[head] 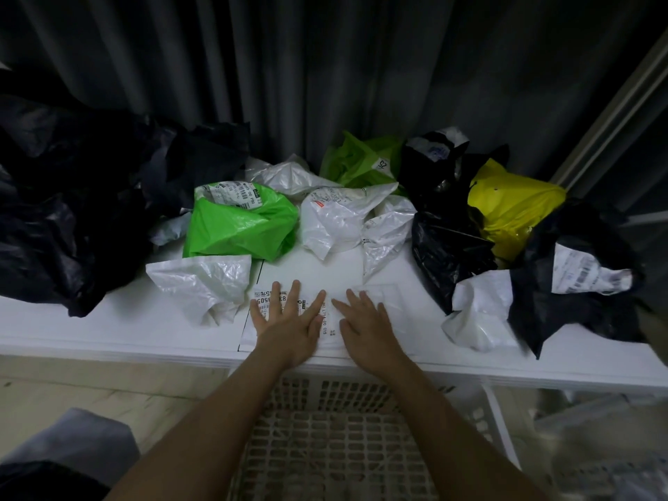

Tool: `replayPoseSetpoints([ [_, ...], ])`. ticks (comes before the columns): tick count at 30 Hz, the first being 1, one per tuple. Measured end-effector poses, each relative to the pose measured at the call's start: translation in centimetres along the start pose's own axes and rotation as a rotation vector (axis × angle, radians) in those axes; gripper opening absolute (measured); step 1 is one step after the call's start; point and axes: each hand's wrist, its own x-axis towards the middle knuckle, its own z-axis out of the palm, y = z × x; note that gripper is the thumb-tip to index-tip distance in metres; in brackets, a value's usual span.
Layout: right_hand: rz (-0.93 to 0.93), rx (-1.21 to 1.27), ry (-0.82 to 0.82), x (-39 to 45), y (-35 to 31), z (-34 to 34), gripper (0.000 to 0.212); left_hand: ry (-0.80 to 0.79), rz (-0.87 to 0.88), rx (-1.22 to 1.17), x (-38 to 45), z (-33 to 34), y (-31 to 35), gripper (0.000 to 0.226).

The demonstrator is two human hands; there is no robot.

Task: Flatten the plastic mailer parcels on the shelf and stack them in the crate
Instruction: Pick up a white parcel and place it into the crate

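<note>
Both grips released: left hand (289, 325) and right hand (365, 325) press the mailer (307, 283) flat on the shelf (119, 327); crate (325, 428) at 6 o'clock.

Parcels crowd the shelf, with a crate below its front edge.

A flat mailer (307, 280) lies at the shelf's (119, 330) front middle, under the left hand (289, 325) and right hand (365, 327), which lie side by side on it. Crumpled parcels (336, 218) ring it behind, left and right, with heaps at both shelf ends. The crate (336, 439) stands under the forearms, before the shelf; a curtain (325, 66) hangs behind everything.
</note>
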Motion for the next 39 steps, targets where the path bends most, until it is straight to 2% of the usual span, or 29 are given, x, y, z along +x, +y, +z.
replayPoseSetpoints([
  [2,0.064,0.120,0.220,-0.8,0.6,-1.1,0.044,0.009,0.004,0.004,-0.1,0.0,0.1,0.050],
  [4,0.212,0.048,0.331,-1.7,1.2,-2.2,0.048,0.020,0.007,0.003,-0.2,0.0,0.1,0.050],
  [7,0.496,-0.028,0.205,-2.5,1.7,-3.1,0.059,0.029,0.002,-0.013,-0.2,0.0,0.2,0.052],
  [9,0.600,-0.020,0.133,-2.5,1.7,-3.1,0.062,0.029,-0.007,-0.028,-0.3,0.0,0.2,0.053],
  [12,0.670,0.069,0.160,-2.1,2.2,-3.0,0.063,0.030,-0.007,-0.043,-0.3,-0.2,0.3,0.054],
  [15,0.681,0.295,0.255,-1.9,3.0,-3.1,0.061,0.033,-0.003,-0.054,-0.4,-0.2,0.2,0.054],
  [18,0.619,0.507,0.386,-2.1,2.9,-4.1,0.051,0.036,-0.011,-0.083,-0.4,0.0,0.1,0.054],
  [20,0.566,0.556,0.500,-2.5,2.6,-5.2,0.043,0.051,-0.009,-0.106,-0.4,-0.1,0.1,0.055],
  [25,0.298,0.300,0.782,-3.9,0.4,-7.2,0.028,0.099,-0.013,-0.172,-0.5,-0.2,0.1,0.056],
  [27,0.126,0.202,0.857,-4.4,-0.7,-7.4,0.022,0.136,-0.001,-0.222,-0.6,-0.2,0.1,0.059],
  [29,-0.095,0.080,0.905,-4.6,-1.3,-7.0,0.019,0.240,0.023,-0.338,-0.8,-0.5,0.1,0.067],
  [32,-0.317,-0.074,0.855,-3.9,-1.1,-5.1,0.019,0.539,0.091,-0.708,-1.6,-1.2,0.2,0.062],
  [34,-0.401,-0.154,0.788,-3.1,-0.8,-3.0,0.013,0.661,0.093,-0.908,-2.4,-1.7,0.0,0.056],
  [36,-0.451,-0.196,0.700,-2.7,-0.1,-0.7,0.005,0.698,0.106,-0.902,-2.7,-1.7,-0.5,0.054],
  [39,-0.470,-0.139,0.481,-3.0,1.0,1.6,0.010,0.601,0.169,-0.597,-2.3,-1.1,-0.8,0.068],
])
